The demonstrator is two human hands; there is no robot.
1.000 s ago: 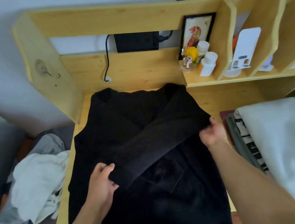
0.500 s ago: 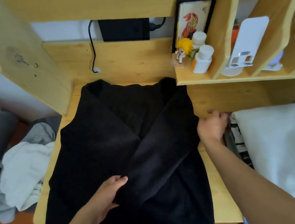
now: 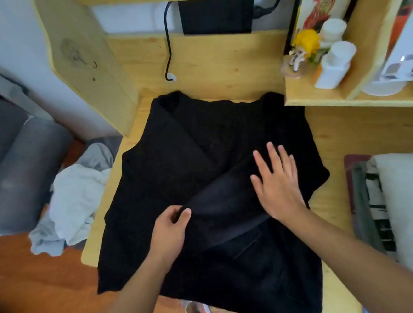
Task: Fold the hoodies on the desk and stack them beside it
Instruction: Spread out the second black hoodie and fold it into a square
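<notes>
Wooden worktop (image 3: 334, 202) carries one black hoodie (image 3: 167, 174), spread flat, collar end at 12 o'clock against the back panel, hem at 6 o'clock hanging over the near edge. Body long axis runs 12 to 6.

Key relation: folded sleeve (image 3: 220, 210) lies diagonally across the chest, long axis from about 2 o'clock down to 8 o'clock. Cuff end sits at the 8 o'clock end, right at the left hand; shoulder end is at 2 o'clock, beyond the right hand.

Right hand (image 3: 277, 182) lies flat on the sleeve's upper half, fingers straight and spread, pointing to 12, pressing, grasping nothing. Left hand (image 3: 169, 229) has fingers and thumb curled round the cuff end, pinching it.

Judgement: left hand is nearer the free end, so it should set the sleeve angle while the right pins the cloth; next fold probably brings the hem up toward 12.

Stack of folded clothes (image 3: 409, 203) lies at 3 o'clock, beside the worktop. Loose white and grey clothes pile (image 3: 77, 205) sits at 9 o'clock on the floor.
</notes>
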